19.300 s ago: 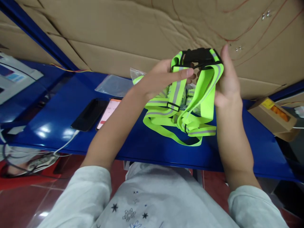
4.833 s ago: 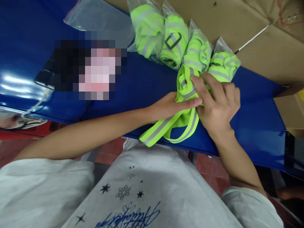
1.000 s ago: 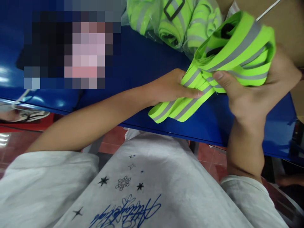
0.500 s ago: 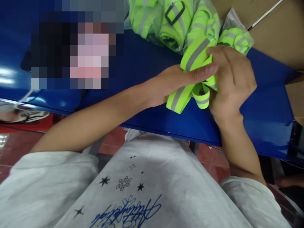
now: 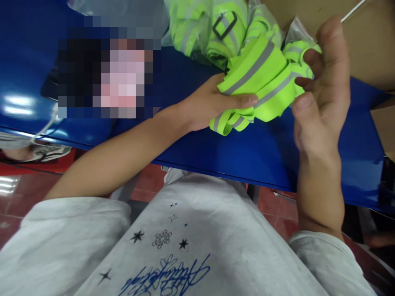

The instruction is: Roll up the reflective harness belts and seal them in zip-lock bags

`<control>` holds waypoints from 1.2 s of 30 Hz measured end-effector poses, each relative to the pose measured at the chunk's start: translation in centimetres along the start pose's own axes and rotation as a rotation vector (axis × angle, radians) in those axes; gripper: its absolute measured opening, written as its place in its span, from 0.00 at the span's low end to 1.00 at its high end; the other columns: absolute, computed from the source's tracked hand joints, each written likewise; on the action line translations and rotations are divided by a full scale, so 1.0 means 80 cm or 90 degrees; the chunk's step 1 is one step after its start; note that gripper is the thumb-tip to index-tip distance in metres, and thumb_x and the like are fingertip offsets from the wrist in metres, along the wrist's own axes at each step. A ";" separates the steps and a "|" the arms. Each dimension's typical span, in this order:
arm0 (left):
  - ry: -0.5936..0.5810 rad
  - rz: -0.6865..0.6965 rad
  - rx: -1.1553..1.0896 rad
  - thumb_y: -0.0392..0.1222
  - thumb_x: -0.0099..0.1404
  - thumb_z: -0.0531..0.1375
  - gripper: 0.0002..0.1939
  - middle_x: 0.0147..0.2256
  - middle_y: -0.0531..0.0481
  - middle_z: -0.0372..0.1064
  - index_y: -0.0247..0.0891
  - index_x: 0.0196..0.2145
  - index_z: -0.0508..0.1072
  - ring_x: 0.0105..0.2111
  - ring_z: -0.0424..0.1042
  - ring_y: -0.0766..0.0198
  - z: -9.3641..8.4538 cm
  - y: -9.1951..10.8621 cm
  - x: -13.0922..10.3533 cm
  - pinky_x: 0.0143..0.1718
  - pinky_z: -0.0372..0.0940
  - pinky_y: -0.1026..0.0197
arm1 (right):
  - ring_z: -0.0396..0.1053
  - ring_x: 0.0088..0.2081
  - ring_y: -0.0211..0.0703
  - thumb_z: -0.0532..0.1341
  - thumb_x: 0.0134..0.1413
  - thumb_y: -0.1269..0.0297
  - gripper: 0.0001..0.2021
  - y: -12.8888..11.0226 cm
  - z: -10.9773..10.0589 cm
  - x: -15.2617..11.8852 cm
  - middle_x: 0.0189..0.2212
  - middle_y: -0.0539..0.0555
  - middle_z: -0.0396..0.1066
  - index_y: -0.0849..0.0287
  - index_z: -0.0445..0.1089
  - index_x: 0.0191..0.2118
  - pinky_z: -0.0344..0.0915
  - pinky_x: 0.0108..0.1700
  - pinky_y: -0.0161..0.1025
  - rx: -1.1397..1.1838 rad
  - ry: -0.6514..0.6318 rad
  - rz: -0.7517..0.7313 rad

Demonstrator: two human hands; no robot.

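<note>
My left hand is closed around a folded neon yellow-green reflective strap with grey stripes, its thumb pressing across the front. Several layers of the strap fan out to the right, and small loops hang below the thumb. My right hand is open just right of the strap, its long fingers pointing up and its thumb near the strap's edge. Whether the right fingertips touch the strap, I cannot tell.
Clear bags of similar neon strap lie at the back of the blue table, one with a black buckle. Cardboard stands back right. A white cable runs over the left edge, near a pixelated patch.
My right hand has come off the strap, moved right and opened. The strap now spreads wider in my left hand, which keeps its hold.
</note>
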State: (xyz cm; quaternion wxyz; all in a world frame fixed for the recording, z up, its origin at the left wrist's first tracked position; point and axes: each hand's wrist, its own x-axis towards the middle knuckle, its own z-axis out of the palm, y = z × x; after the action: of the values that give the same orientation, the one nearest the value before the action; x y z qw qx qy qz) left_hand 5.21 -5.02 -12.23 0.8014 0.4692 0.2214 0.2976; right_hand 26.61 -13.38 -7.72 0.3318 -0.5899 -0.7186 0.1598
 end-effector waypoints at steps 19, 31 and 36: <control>-0.100 -0.063 0.117 0.48 0.52 0.80 0.24 0.38 0.49 0.83 0.39 0.44 0.81 0.42 0.83 0.56 -0.003 0.004 -0.002 0.50 0.79 0.53 | 0.79 0.38 0.50 0.76 0.52 0.41 0.23 0.029 0.023 0.004 0.38 0.51 0.80 0.55 0.81 0.42 0.80 0.45 0.53 0.272 0.122 0.099; -0.041 -0.092 -0.159 0.29 0.59 0.67 0.10 0.43 0.48 0.80 0.37 0.39 0.78 0.59 0.78 0.54 0.009 0.007 0.003 0.67 0.68 0.50 | 0.66 0.71 0.56 0.53 0.76 0.52 0.25 -0.008 0.046 0.000 0.69 0.50 0.68 0.42 0.63 0.73 0.68 0.72 0.55 -0.256 0.059 -0.037; -0.085 -0.066 -0.114 0.35 0.55 0.69 0.11 0.43 0.51 0.80 0.41 0.37 0.78 0.58 0.77 0.52 0.007 0.014 -0.002 0.59 0.72 0.53 | 0.54 0.77 0.65 0.63 0.68 0.45 0.40 -0.013 0.053 -0.004 0.76 0.54 0.56 0.44 0.49 0.79 0.59 0.77 0.60 -0.284 -0.008 -0.080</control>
State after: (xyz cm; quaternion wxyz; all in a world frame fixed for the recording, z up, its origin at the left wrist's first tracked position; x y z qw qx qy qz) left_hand 5.11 -5.06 -10.97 0.8675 0.4022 0.1643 0.2423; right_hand 23.07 -13.30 -10.25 0.1978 -0.6019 -0.7734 -0.0201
